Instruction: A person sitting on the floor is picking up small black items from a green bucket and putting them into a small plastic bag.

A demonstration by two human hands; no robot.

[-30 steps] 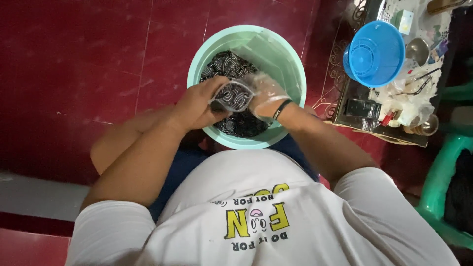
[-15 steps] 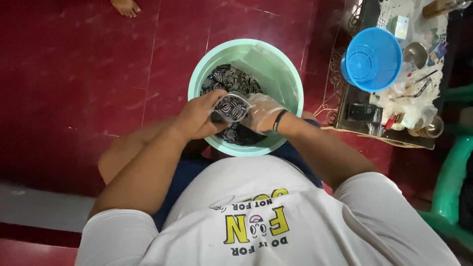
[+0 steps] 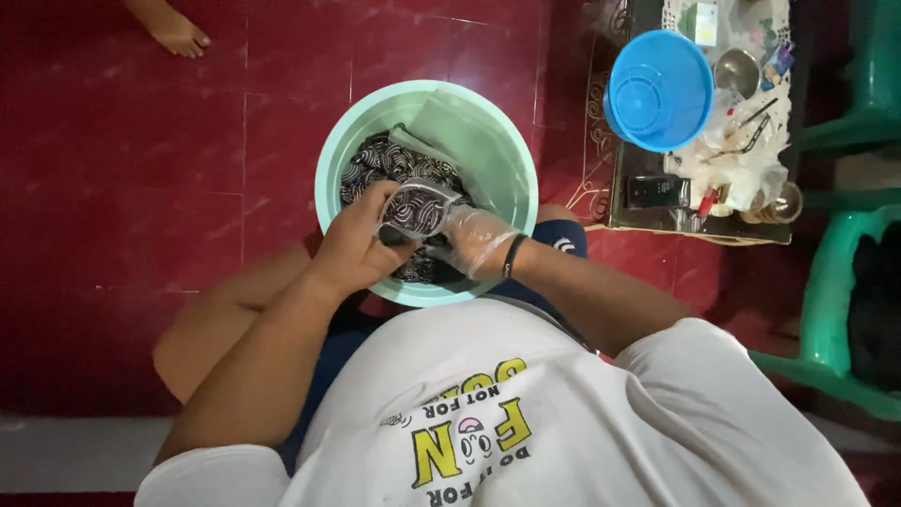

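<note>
A mint-green basin [image 3: 427, 192] sits on the dark red tiled floor [image 3: 141, 188], right in front of the seated person's knees. Its round rim is free on the far side and on the person's left, where bare tiles run out to a bare foot [image 3: 174, 28] near the top edge of the view. To the basin's right the room is tighter: a low dark worktop [image 3: 699, 221] stands just beside it, carrying a blue plastic strainer bowl [image 3: 660, 89], a small metal cup [image 3: 737, 70], a dark flat device [image 3: 657, 191] and mixed clutter. Beyond the worktop, green plastic chair legs [image 3: 826, 310] close off that side.

Inside the basin lies a heap of dark swirl-patterned pieces [image 3: 399, 164], piled toward its left and near sides, with a pale green folded sheet [image 3: 460, 131] resting against the far right wall.

Over the basin's near rim, the left hand [image 3: 361, 244] is curled closed around a small clear plastic cup [image 3: 418, 208] filled with the same swirl pieces, fingers wrapping its side. The right hand [image 3: 479, 242], covered in a thin clear plastic glove with a dark band [image 3: 511, 255] at the wrist, is partly closed, its fingers touching the cup's right side and the pieces beneath it. Both hands meet just above the heap, inside the rim.
</note>
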